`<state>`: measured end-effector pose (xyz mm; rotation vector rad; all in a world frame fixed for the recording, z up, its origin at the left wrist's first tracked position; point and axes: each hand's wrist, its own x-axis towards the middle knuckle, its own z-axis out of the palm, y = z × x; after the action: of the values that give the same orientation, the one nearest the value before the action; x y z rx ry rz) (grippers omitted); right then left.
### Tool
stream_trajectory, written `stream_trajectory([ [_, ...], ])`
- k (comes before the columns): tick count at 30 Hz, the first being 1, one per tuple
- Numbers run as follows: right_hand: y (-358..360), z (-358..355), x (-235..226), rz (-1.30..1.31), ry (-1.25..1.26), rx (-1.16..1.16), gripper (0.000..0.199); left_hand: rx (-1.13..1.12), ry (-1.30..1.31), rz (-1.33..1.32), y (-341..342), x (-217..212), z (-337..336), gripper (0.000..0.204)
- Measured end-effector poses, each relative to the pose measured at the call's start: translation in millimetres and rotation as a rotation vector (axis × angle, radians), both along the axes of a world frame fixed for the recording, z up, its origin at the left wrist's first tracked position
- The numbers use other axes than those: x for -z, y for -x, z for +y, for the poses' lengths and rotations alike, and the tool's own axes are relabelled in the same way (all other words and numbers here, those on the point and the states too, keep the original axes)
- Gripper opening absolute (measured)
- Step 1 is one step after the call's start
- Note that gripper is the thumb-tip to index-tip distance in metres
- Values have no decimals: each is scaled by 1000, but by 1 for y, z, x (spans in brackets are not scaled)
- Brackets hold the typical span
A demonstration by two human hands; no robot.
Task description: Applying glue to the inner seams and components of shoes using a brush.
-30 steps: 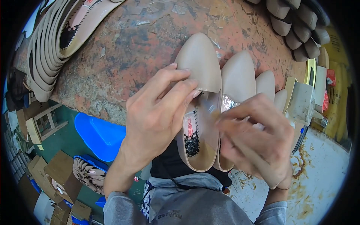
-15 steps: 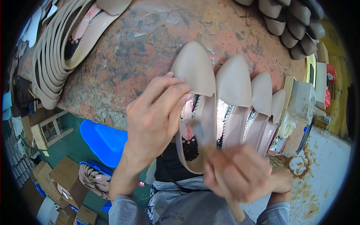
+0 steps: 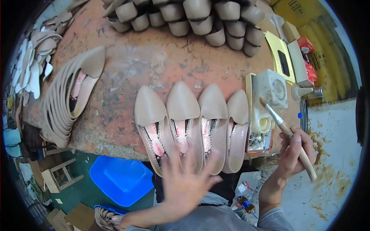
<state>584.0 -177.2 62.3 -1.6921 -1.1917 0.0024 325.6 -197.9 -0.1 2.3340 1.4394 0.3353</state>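
Note:
Several beige pointed shoe uppers [image 3: 192,123] lie side by side at the near edge of a worn reddish workbench [image 3: 154,65], soles up. My left hand [image 3: 185,184], blurred, hovers open with fingers spread just below their heel ends and holds nothing. My right hand [image 3: 295,156] is off the bench's right end, shut on a wooden-handled brush [image 3: 287,134]. The bristle tip points up toward a white glue pot [image 3: 269,90].
A fanned stack of beige uppers [image 3: 67,100] lies at the bench's left. A row of beige heel-end pieces [image 3: 192,17] lines the far edge. Boxes and small containers [image 3: 296,57] sit at right. A blue tub [image 3: 121,179] and cardboard boxes [image 3: 77,215] are on the floor below.
My left hand has let go of the leftmost upper and drawn back toward me. My right hand has moved right and now holds the brush up by the glue pot.

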Motion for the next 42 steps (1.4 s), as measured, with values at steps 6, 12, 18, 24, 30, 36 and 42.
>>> stream_trajectory([
  [6, -43, -31, 27, 48, -2, -19, 24, 275, -295, 51, -40, 59, -22, 56],
  [12, -63, -30, 38, 196, -11, -68, 24, 416, -470, -35, -3, 56, 12, 21],
  [18, -62, -28, 41, 133, -60, -67, 23, 474, -715, 185, 123, -15, 89, 16],
  [24, -42, -32, 41, 184, -51, -111, 24, -160, -947, 800, 332, -155, 278, 50],
  [30, -36, -34, 35, 168, -59, -61, 25, -654, -490, 359, 312, -82, 316, 61],
  [36, -43, -37, 30, 136, -5, -101, 24, -808, -474, 523, 327, 73, 226, 25],
  [42, -43, -39, 32, 81, -41, -108, 25, -709, -561, 431, 283, 42, 203, 14],
])
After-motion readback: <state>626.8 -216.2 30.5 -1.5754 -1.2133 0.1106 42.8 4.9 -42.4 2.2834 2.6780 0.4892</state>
